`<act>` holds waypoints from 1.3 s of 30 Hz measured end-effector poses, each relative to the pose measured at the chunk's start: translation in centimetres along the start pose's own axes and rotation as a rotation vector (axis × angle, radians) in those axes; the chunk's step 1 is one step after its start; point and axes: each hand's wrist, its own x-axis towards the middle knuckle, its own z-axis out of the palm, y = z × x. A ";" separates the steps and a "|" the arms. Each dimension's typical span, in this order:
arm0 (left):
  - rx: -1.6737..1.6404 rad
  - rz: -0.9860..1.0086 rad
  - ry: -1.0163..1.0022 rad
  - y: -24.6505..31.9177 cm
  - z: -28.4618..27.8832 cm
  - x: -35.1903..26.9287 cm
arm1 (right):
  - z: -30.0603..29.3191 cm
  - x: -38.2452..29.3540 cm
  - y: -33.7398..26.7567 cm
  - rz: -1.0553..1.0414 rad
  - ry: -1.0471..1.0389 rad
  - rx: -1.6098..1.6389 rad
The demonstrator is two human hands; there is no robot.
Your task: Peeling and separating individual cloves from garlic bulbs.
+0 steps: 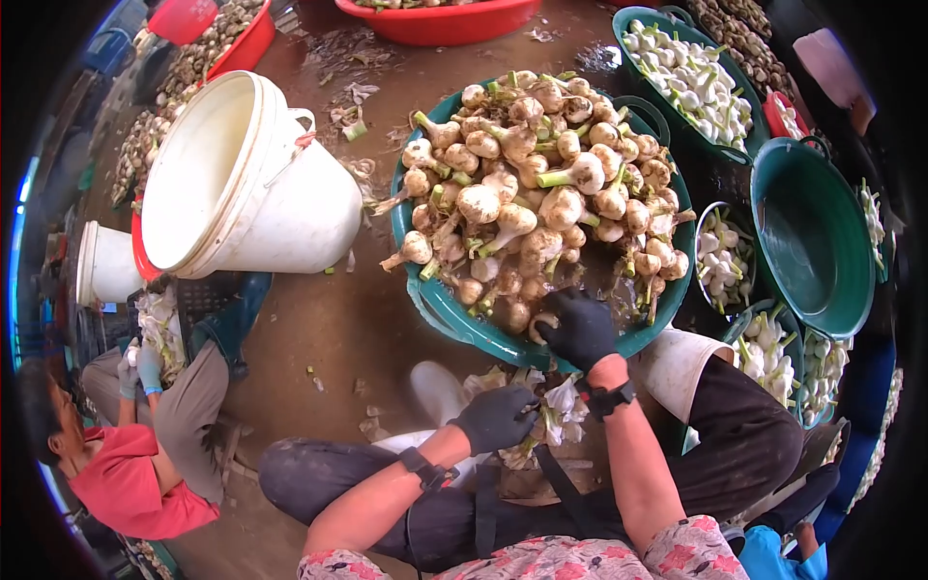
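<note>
A large green plastic tub (442, 319) before me is heaped with soil-stained garlic bulbs (540, 170), with murky water near its front edge. My right hand (580, 328), in a black glove, reaches over that edge. Its fingers close around a garlic bulb (542, 328). Nearer my lap, my left hand (500, 420), also black-gloved, has its fingers curled; whether something small sits at the fingertips cannot be made out. Pale garlic peelings (562, 406) lie between my knees, just below the tub and beside my left hand.
A white bucket (304, 203) tilts at the left. Cleaned garlic fills a green tub (689, 80) and a bowl (723, 261) at the right, beside a bare green basin (812, 239). Another person (138, 464) sits at the left. A red basin (442, 22) stands ahead.
</note>
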 end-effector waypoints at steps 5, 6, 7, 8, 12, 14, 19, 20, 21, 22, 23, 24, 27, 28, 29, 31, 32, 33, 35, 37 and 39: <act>0.042 -0.013 0.036 0.1 -0.2 0.5 | 5.0 0.7 -1.4 -0.039 0.049 -0.195; 0.030 -0.019 0.060 0.1 -0.3 0.7 | 5.0 1.5 -1.7 0.012 -0.055 -0.172; 0.017 -0.023 0.084 0.2 -0.5 0.9 | 4.9 2.0 -1.9 0.065 -0.158 -0.151; 0.003 -0.069 0.129 0.3 -0.5 1.0 | 4.4 1.9 -2.0 0.086 -0.166 -0.136; -0.510 -0.358 0.430 -1.7 -1.5 1.1 | 2.2 0.5 -4.0 0.162 -0.028 0.172; -0.784 -0.449 0.471 -1.6 -2.4 1.4 | 1.8 -0.9 -3.7 0.112 0.044 0.322; -1.309 -0.375 0.407 -0.3 -3.8 1.1 | -0.6 -4.0 -6.3 0.142 0.035 0.713; -1.308 -0.373 0.406 -0.2 -3.8 1.1 | -0.9 -4.1 -6.3 0.141 0.037 0.713; -1.282 -0.353 0.430 -0.1 -3.7 1.1 | -1.3 -4.2 -6.2 0.131 0.022 0.735; -1.256 -0.333 0.454 0.0 -3.6 1.0 | -1.5 -4.4 -6.2 0.121 0.008 0.756; -1.256 -0.333 0.453 0.1 -3.5 1.0 | -1.6 -4.5 -6.2 0.122 0.009 0.756; -1.230 -0.310 0.484 0.3 -3.5 1.0 | -1.7 -4.6 -6.1 0.127 0.018 0.753; -1.157 -0.275 0.527 0.5 -3.2 1.1 | -1.9 -4.9 -6.3 0.138 0.107 0.707; -1.110 -0.264 0.542 0.5 -3.1 1.1 | -1.8 -5.0 -6.5 0.140 0.182 0.666; -1.108 -0.263 0.540 0.4 -2.9 1.2 | -1.7 -5.1 -6.8 0.143 0.256 0.624; -1.032 -0.201 0.603 0.1 -2.5 1.3 | -1.4 -5.3 -7.3 0.158 0.290 0.582; -1.031 -0.203 0.601 -0.1 -2.4 1.2 | -1.3 -5.4 -7.6 0.171 0.323 0.539; -0.984 -0.185 0.613 -0.2 -2.3 1.3 | -1.3 -5.4 -7.6 0.174 0.324 0.538; -0.938 -0.168 0.623 -0.2 -2.0 1.3 | -1.4 -5.3 -7.7 0.169 0.335 0.473; -0.958 -0.107 0.663 0.3 -1.9 1.4 | -1.5 -5.5 -7.7 0.136 0.330 0.425; -0.897 -0.144 0.674 0.2 -1.9 1.4 | -1.3 -5.6 -7.7 0.101 0.323 0.379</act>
